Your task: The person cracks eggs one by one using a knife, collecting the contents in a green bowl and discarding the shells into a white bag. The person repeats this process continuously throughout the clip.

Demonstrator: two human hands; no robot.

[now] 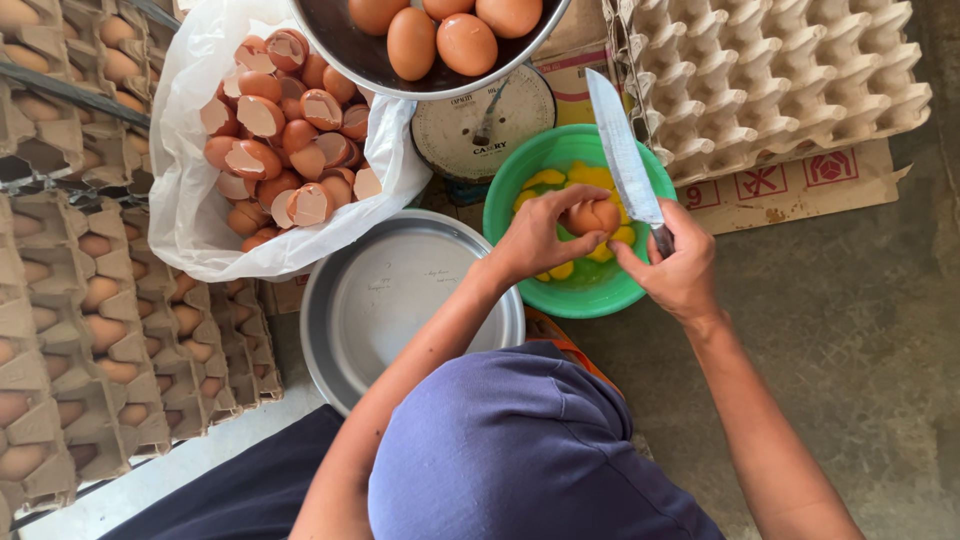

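Presently, item by item. Left hand (535,238): fingers curled around a brown egg (592,216), held directly over the green bowl (530,170), so whatever drops lands among the yolks (590,178) already pooled there. Right hand (680,270): clenched on the handle of a kitchen knife (622,155), thumb reaching to the egg; the blade points up and away from the body, slanting across the bowl's far rim, its edge kept clear of the other hand's fingers.

Round about: an empty metal pan (345,310) just beside the bowl on the near left. A white plastic bag (185,200) of broken shells (285,135) behind the pan, mouth open. A dial scale (470,135) bearing a metal pan (340,55) of whole eggs (440,40), touching the bowl's far side. Filled egg trays (70,300) stacked along the left; empty trays (770,80) on flattened cardboard (800,185) at far right.

Room: bowl hemmed on three sides by pan, scale and trays. Bare concrete floor (860,330) opens only to the right, beyond the knife arm.
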